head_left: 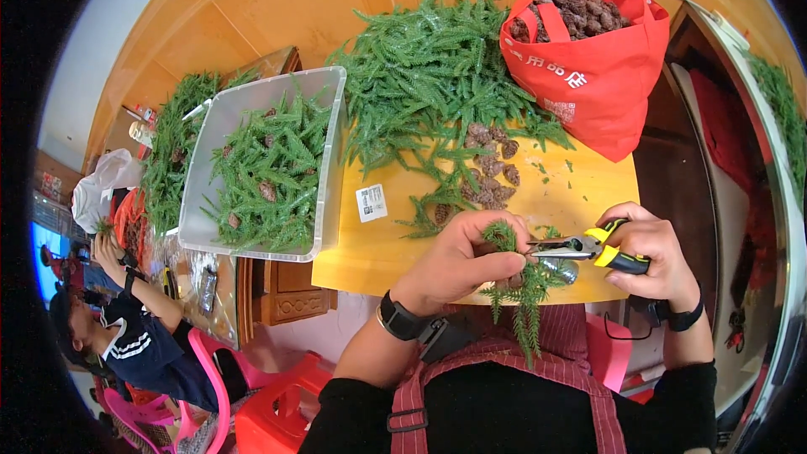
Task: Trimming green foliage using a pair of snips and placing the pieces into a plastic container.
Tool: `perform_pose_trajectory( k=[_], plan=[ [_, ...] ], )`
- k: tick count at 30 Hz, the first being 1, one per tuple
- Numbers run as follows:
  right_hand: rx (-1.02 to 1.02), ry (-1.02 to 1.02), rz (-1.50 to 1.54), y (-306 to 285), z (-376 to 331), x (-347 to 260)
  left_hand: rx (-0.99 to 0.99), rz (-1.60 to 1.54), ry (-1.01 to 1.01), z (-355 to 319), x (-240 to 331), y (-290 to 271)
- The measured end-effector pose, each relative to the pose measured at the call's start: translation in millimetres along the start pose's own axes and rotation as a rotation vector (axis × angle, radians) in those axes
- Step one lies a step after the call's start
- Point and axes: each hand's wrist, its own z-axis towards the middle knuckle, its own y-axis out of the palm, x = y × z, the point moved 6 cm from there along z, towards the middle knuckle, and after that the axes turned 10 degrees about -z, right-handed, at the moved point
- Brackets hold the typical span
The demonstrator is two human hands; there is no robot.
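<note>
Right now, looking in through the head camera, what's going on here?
The person's left hand holds a green sprig at the near edge of the yellow table, and the right hand grips yellow-and-black pliers, their tips close to the left fingers. Loose pine cones and a heap of greenery lie farther back, beside a red bag filled with cones. A translucent bin on the left holds sprigs with cones among them. A co-worker sits farther left.

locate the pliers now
In the head view, right of centre, the pliers sit in the right grip, by the green sprig in the left grip.
</note>
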Motion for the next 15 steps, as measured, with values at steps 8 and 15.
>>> perform_pose_trajectory(
  k=[8,15],
  plan=[
    [0.026,-0.032,-0.048,-0.7,0.5,-2.8,0.002,-0.045,-0.024,-0.5,-4.6,-2.3],
    [0.028,-0.075,-0.103,-2.8,4.1,-5.4,0.004,-0.044,-0.037,-0.9,-4.4,2.6]
  ],
)
